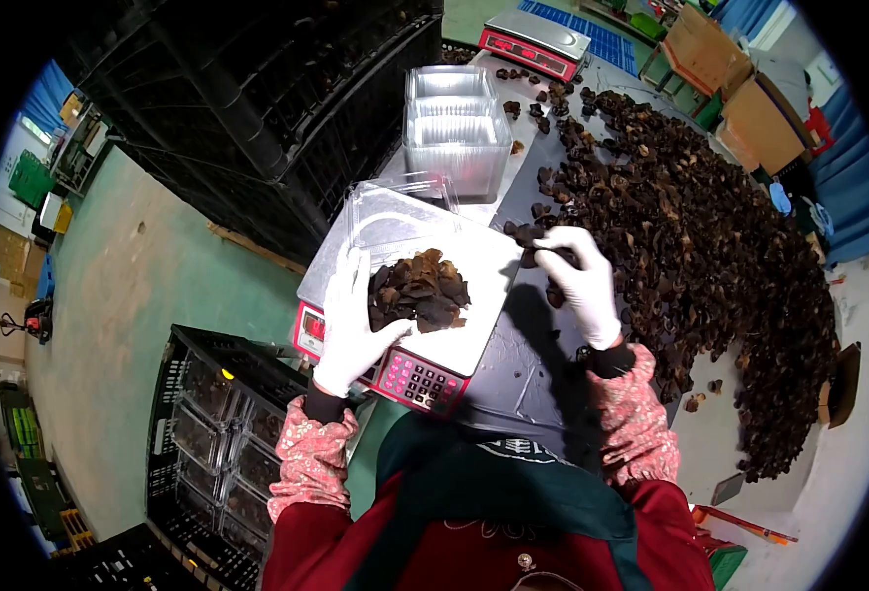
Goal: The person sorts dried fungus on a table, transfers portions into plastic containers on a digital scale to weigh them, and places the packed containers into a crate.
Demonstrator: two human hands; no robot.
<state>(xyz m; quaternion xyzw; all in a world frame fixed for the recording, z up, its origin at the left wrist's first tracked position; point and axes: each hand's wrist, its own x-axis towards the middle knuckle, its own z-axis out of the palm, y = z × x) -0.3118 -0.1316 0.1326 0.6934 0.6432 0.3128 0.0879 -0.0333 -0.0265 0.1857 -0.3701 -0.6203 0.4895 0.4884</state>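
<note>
A clear plastic box (400, 236) with its lid raised stands on a digital scale (420, 379), holding a heap of dark dried mushrooms (423, 291). My white-gloved left hand (354, 325) lies along the box's left side, fingers stretched and thumb spread apart across the near edge. To the right of the scale, my gloved right hand (582, 281) pinches dark dried mushroom pieces (525, 234) between thumb and fingers. They are above the grey tabletop, at the edge of the large pile. The scale's display is partly covered by my left hand.
A big pile of dried mushrooms (701, 227) spreads over the table's right side. Nested clear boxes (457, 138) stand behind the scale, near a second scale (536, 44). Black crates (228, 108) rise at the left. A lower crate (173, 394) contains filled clear boxes.
</note>
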